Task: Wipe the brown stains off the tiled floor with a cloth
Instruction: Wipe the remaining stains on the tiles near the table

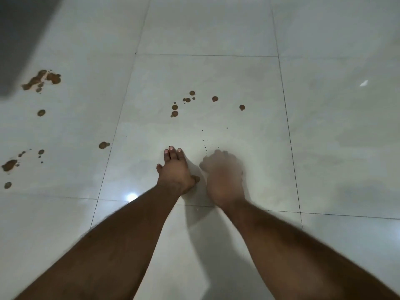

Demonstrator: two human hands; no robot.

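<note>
We start from the fingers. The fingers (172,152) of the left hand (175,172) are straight and lie flat, pressed on the tiled floor (216,72) at the lower middle of the frame; they hold nothing. The right hand (223,176), just beside it on the right, is blurred, so we cannot tell if its fingers are open or closed, and we cannot tell if it holds something. We do not see any cloth in the frame.

Going outward, both bare forearms enter from the bottom corners and meet near the center. Above the hands, in the middle of the frame, there is a group of small brown stains (188,102), with tiny dark specks between this group and the right hand. More stains, bigger ones, lie at the upper left (43,80) and at the left edge (9,165). A dark blurred shape covers the upper left corner. A light is reflected on the floor near the left forearm.

We judge that the wiping is only near its beginning, because all these stains are still on the floor. The left hand seems to support the body. The next move calls for a cloth under the working hand, then a reach forward to the nearest drops, with firm pressure.
</note>
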